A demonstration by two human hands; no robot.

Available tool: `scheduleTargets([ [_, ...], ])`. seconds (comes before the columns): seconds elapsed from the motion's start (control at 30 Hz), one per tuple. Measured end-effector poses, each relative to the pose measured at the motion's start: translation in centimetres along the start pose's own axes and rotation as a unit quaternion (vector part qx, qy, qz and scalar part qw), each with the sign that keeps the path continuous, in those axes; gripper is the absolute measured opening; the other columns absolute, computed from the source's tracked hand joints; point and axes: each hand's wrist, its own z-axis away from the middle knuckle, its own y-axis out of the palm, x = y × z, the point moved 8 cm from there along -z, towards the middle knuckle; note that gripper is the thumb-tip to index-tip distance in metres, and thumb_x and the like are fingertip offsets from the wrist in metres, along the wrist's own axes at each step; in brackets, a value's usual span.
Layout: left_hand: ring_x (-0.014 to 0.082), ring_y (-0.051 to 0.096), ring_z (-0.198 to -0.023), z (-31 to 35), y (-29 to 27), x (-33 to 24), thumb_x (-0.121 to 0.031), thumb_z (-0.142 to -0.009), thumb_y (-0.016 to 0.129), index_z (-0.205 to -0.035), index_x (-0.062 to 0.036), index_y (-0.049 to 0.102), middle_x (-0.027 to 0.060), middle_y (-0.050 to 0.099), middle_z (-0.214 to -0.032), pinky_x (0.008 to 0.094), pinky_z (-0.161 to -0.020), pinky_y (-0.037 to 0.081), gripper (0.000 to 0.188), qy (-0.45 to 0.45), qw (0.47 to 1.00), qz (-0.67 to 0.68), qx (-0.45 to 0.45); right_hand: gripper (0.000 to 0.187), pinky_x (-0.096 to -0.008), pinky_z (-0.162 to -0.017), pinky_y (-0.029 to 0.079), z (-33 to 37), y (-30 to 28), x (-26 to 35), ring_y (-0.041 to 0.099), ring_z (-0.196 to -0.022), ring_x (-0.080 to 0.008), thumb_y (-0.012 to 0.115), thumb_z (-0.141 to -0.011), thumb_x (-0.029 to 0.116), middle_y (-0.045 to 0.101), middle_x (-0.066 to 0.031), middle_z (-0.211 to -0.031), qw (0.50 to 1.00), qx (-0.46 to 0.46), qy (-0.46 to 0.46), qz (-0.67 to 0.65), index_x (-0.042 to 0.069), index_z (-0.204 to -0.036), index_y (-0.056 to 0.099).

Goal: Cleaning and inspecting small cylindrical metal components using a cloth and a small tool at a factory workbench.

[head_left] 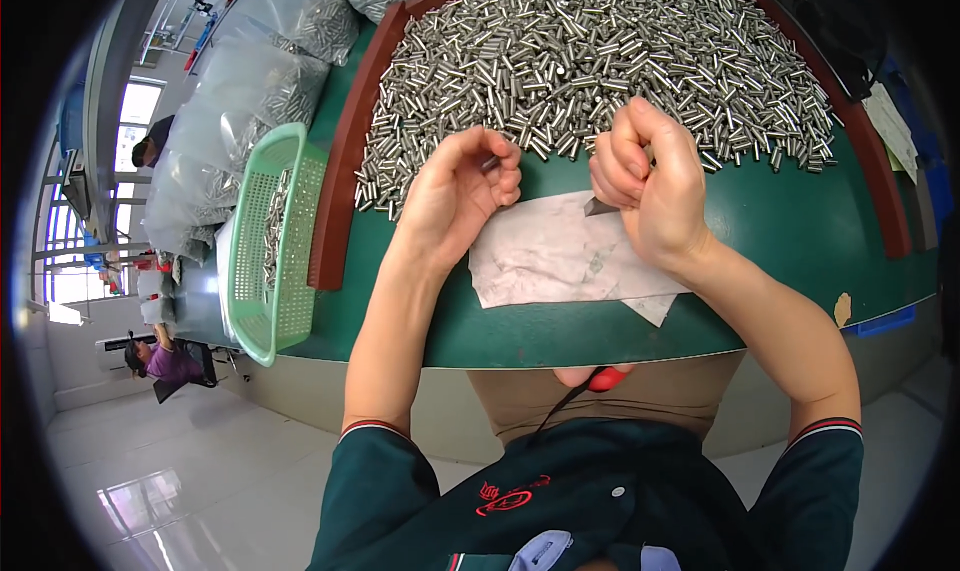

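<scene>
A broad heap of short metal pins (590,51) covers the far part of the green table. At the heap's near edge, my left hand (462,186) is closed with its fingers curled inward; a dark bit shows between thumb and fingers, too small to name. To its right my right hand (655,181) is also closed, its fingers bent toward the palm. A small dark grey pointed piece (598,207) shows just below those fingers; whether it is held or lies on the cloth I cannot tell. Beneath and between both hands a pale pinkish cloth (550,256) lies on the table.
Red-brown wooden rails (345,191) border the heap. Left of it stands a light green plastic basket (300,306) with some pins inside. Clear plastic bags (225,111) of pins sit beyond the basket. Another person (172,359) is far off at the left.
</scene>
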Motion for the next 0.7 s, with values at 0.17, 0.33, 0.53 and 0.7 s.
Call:
scheduleTargets([
  [0.17,0.0056,0.035,-0.047,0.4,2.7,-3.1,-0.003,-0.073,0.061,-0.081,-0.0013,0.060,-0.0017,0.041,-0.053,0.0228,-0.043,0.029,0.008,0.229,0.727,-0.638,-0.112,0.041,-0.0230,-0.036,0.016,-0.1,-0.2,0.0,0.020,-0.037,-0.0064,0.032,-0.089,0.024,0.026,0.0019,-0.042,1.000,0.002,-0.004,0.002,0.010,-0.051,0.027],
  [0.33,0.0193,0.054,-0.054,0.4,4.0,-2.2,-0.002,-0.071,0.059,-0.082,-0.0001,0.059,0.0107,0.058,-0.067,0.0294,-0.051,0.042,0.011,0.327,0.620,-0.712,-0.045,0.040,-0.0229,-0.036,0.017,-0.1,0.0,0.1,0.020,-0.037,-0.0065,0.032,-0.089,0.023,0.026,0.0019,-0.042,1.000,0.002,-0.004,0.003,0.009,-0.051,0.027],
  [0.53,0.0050,0.038,-0.051,0.7,3.0,-1.3,-0.003,-0.074,0.057,-0.079,0.0018,0.057,-0.0012,0.047,-0.058,0.0202,-0.047,0.032,0.007,0.170,0.764,-0.620,-0.054,0.039,-0.0235,-0.037,0.015,0.1,-0.2,0.0,0.014,-0.038,-0.0068,0.030,-0.089,0.027,0.023,0.0027,-0.041,1.000,-0.020,0.005,0.023,0.012,-0.053,0.027],
  [0.7,0.0007,0.035,-0.053,1.4,2.9,0.1,-0.005,-0.072,0.060,-0.075,0.0019,0.057,-0.0062,0.045,-0.060,0.0165,-0.046,0.029,0.008,0.070,0.822,-0.564,-0.013,0.039,-0.0236,-0.037,0.015,0.1,-0.3,0.0,0.014,-0.037,-0.0071,0.029,-0.089,0.027,0.024,0.0026,-0.041,1.000,-0.017,0.004,0.017,0.012,-0.052,0.027],
])
